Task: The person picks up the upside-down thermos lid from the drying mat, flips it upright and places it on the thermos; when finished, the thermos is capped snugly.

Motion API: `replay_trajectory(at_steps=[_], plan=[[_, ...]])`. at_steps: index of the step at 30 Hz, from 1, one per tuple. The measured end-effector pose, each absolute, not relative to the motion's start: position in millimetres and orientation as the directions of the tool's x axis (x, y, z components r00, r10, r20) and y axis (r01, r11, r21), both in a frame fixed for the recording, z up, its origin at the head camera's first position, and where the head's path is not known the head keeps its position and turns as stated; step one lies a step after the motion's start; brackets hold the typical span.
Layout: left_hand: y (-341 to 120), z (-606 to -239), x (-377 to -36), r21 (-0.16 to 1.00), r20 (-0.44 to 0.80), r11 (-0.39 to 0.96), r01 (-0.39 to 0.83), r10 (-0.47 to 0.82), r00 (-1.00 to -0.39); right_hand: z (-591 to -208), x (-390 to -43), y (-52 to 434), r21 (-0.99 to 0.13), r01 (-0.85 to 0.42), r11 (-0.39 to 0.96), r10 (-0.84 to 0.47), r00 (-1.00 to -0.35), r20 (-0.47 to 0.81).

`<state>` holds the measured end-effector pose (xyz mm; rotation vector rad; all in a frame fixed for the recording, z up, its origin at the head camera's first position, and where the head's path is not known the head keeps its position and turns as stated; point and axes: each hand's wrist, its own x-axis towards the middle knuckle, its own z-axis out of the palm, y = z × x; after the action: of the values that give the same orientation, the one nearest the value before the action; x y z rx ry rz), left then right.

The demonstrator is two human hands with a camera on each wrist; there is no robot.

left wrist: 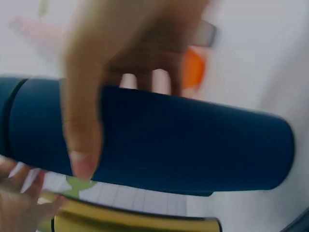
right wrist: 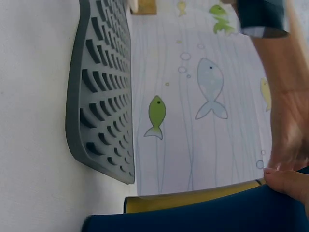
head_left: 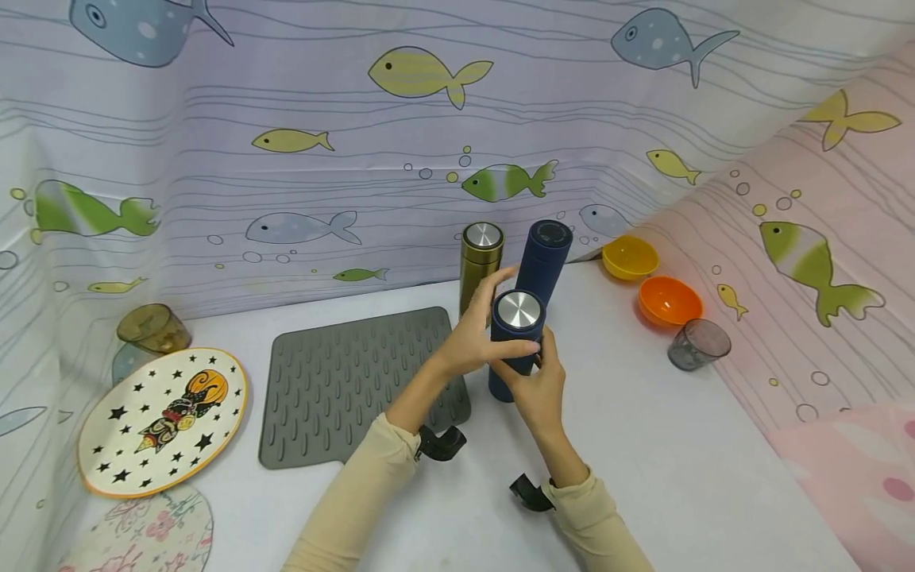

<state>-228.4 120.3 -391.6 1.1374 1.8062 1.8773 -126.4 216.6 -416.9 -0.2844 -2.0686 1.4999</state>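
Blue flask [head_left: 516, 338] stands on the counter [head_left: 643, 445] with both your hands curled round it: left hand [head_left: 475, 338] on its upper side, right hand [head_left: 539, 389] lower down. Just behind your grip stand a gold flask [head_left: 480, 262] and a taller blue one [head_left: 545, 254]. A grey mat [head_left: 343, 381] lies left.

I see a matt navy flask [head_left: 516, 342] with brushed-metal cap — beside it a glossy gold flask [head_left: 480, 262], a ribbed rubbery mat [head_left: 357, 381].
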Motion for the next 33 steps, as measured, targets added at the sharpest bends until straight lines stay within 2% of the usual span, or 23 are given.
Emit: replay_trajectory(at_steps=[10, 18, 23, 33], plan=[[119.2, -393.8, -227.2, 0.941, 0.306, -0.113, 0.320, 0.690, -0.656, -415.7, -126.1, 215.4, -0.926, -0.153, 0.346, 0.465, -0.829, 0.311], [118.1, -394.4, -225.4, 0.942, 0.325, -0.166, 0.291, 0.671, -0.667, -416.3, -124.4, 215.5, -0.922, -0.157, 0.353, 0.469, -0.824, 0.319], [117.9, -396.3, -223.9, 0.936, 0.326, -0.123, 0.331, 0.657, -0.680, -415.4, -124.2, 215.8, -0.927, -0.153, 0.343, 0.475, -0.823, 0.312], [119.3, -396.9, -224.1, 0.933, 0.338, -0.140, 0.330, 0.650, -0.680, -414.9, -127.2, 216.4, -0.931, -0.159, 0.329, 0.470, -0.828, 0.307]])
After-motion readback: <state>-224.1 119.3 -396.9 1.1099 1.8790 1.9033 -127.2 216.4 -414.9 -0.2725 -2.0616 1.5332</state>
